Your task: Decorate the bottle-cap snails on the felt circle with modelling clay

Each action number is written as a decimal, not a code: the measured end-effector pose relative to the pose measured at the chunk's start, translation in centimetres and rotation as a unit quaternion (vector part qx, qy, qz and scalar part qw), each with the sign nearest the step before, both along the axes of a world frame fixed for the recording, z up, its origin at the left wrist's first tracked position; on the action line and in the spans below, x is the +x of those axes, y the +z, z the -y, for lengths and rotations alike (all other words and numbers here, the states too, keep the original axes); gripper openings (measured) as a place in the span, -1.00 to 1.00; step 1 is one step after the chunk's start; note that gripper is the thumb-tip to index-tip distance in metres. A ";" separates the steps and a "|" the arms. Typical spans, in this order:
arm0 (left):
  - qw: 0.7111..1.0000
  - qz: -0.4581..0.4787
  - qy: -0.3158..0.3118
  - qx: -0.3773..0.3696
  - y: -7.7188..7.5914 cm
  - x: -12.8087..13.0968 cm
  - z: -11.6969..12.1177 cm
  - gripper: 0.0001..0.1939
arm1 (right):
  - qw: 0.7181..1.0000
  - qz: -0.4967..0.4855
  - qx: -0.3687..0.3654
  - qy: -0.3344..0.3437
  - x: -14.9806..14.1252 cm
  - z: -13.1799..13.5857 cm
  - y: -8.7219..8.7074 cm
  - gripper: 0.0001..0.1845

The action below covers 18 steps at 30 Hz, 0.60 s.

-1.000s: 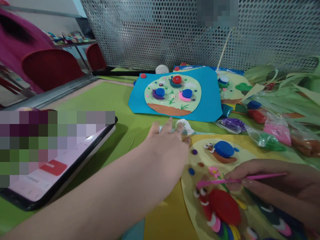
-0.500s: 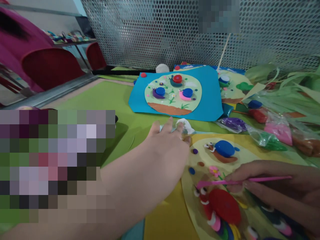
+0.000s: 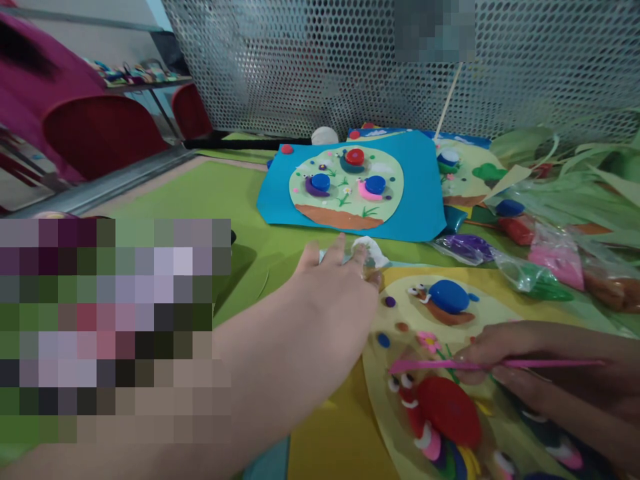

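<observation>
My left hand [image 3: 337, 287] lies palm down with its fingers spread, beside a crumpled white tissue [image 3: 369, 252] and the edge of a yellow card [image 3: 330, 433]. My right hand [image 3: 540, 373] pinches a thin pink modelling tool [image 3: 425, 365]. The tool's tip is just above the eyes of a red clay snail [image 3: 450, 412], which has a striped, many-coloured body. Whether the tip touches the clay I cannot tell. Above it on the same pale oval sits a blue-shelled clay snail [image 3: 450, 297], with a pink clay flower [image 3: 429, 342] between them. My right hand partly covers another dark clay figure.
A blue card [image 3: 425, 187] with three small clay snails lies behind my left hand. Bagged clay, including a purple lump [image 3: 469, 247], and pale green strips [image 3: 580, 160] are at the right. A perforated metal panel [image 3: 300, 67] closes off the back. Red chairs [image 3: 105, 130] stand left.
The pink tool's tip has shifted slightly left, and more of its rear end shows over my right hand. My left hand rests in the same place.
</observation>
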State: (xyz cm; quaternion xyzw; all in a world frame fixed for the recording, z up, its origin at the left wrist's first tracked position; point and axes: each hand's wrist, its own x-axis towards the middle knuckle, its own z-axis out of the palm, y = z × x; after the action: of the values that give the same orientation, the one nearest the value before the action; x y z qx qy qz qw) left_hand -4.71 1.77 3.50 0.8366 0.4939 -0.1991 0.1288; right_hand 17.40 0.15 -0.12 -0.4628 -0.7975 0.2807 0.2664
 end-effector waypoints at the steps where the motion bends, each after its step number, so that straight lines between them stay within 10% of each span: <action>1: 1.000 0.004 0.001 -0.001 0.1 0.0 0.0 -0.05 | 1.000 0.006 0.006 0.006 0.0 0.1 0.1 -0.90; 18: 0.998 0.034 0.001 0.052 -0.6 -0.2 0.2 -0.09 | 0.995 0.009 0.085 0.043 -0.4 0.3 0.0 -0.88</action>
State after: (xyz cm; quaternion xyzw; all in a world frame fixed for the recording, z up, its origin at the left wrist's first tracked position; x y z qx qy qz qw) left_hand -4.91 1.53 2.88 0.8479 0.4998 -0.1442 0.1021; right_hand 16.99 -0.12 -0.08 -0.4065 -0.8398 0.2191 0.2856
